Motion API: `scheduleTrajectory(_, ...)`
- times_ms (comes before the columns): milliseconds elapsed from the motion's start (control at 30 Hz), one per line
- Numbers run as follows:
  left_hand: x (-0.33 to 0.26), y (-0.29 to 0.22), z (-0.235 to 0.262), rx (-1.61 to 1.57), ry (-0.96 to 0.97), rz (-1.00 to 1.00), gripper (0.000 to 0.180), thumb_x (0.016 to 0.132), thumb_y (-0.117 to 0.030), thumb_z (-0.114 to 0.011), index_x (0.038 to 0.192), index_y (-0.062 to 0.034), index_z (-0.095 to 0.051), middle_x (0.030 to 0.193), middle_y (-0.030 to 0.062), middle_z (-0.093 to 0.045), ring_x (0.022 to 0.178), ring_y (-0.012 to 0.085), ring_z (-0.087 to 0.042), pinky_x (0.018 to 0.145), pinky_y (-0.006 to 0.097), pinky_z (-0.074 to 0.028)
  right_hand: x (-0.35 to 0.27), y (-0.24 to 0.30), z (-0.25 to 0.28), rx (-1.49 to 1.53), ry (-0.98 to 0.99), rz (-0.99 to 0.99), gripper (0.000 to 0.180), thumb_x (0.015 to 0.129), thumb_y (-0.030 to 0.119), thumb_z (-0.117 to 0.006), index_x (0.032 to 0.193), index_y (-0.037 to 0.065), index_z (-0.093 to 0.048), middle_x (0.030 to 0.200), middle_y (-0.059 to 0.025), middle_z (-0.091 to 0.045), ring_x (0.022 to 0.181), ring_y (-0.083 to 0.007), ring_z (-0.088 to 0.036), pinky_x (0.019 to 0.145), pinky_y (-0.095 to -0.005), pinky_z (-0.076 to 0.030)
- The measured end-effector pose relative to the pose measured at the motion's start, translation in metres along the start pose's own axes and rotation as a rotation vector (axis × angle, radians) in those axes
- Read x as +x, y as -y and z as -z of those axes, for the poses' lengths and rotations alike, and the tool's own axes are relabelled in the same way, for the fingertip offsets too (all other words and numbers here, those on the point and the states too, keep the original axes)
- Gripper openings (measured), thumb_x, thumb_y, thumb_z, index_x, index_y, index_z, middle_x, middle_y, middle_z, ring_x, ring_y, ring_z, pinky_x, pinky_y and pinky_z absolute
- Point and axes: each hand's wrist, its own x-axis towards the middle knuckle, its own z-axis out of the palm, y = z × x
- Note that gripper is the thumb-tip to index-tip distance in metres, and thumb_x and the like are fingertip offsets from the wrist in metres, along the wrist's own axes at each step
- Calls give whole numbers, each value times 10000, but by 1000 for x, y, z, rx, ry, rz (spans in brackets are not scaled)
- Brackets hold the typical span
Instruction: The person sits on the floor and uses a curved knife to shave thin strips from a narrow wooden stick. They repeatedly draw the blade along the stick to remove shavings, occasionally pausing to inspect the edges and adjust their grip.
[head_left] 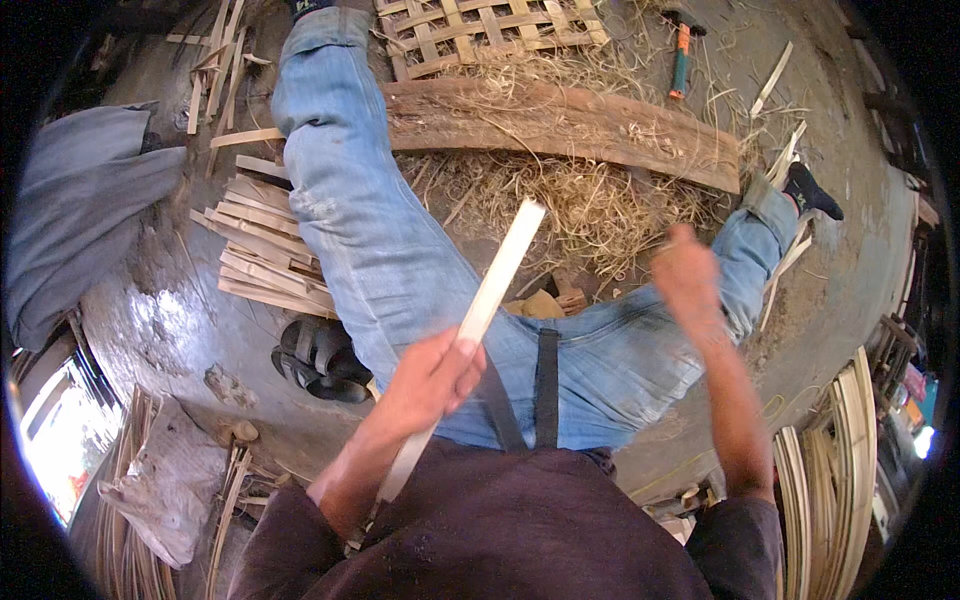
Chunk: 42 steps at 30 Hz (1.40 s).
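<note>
Bamboo slat (pixel 497 272) in left hand (pixel 432 378)

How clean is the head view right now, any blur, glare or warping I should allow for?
Head view: the right hand is smeared by motion blur, so its grip cannot be read; the left hand and its bamboo strip are sharp. Strong fisheye bends the wooden plank and blackens the corners. Daylight glare washes out the lower left edge.
</note>
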Motion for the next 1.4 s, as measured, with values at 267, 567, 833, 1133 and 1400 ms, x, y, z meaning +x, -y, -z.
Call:
scheduleTrajectory(267,3,4,-11,-71,10,21,315,1046,-276,-388,913,-34,-540,604,-7,-461,471,63,-407,439,223,-339,-50,61,12,100,123,308,281,813,161,-640,1033,11,-550,794,-234,-649,729,-420,-653,627,-497,-517)
scheduleTrajectory(567,1,-2,-7,37,18,18,313,1039,-270,-390,928,-27,-553,620,3,-480,502,73,-446,459,240,-355,-44,115,8,397,169,231,297,808,177,-676,970,-6,-507,811,-220,-653,744,-390,-662,623,-461,-539)
scheduleTrajectory(833,1,2,-9,95,-6,-4,311,1040,-240,-374,916,-12,-546,614,1,-480,486,69,-439,459,239,-355,-61,111,11,252,270,389,232,823,152,-623,949,10,-490,828,-204,-631,750,-397,-653,617,-485,-545)
scheduleTrajectory(1133,2,8,-8,26,0,-8,292,1037,-235,-392,912,-17,-541,596,-2,-469,470,70,-429,436,238,-341,-50,99,16,200,260,456,279,807,128,-635,1012,5,-490,860,-216,-627,720,-409,-646,620,-485,-535)
scheduleTrajectory(1400,6,4,-8,14,-42,14,290,1035,-232,-393,909,-19,-544,607,2,-475,474,73,-429,441,241,-347,-43,104,2,195,261,351,294,831,190,-636,1023,29,-483,897,-225,-635,727,-401,-669,613,-488,-553)
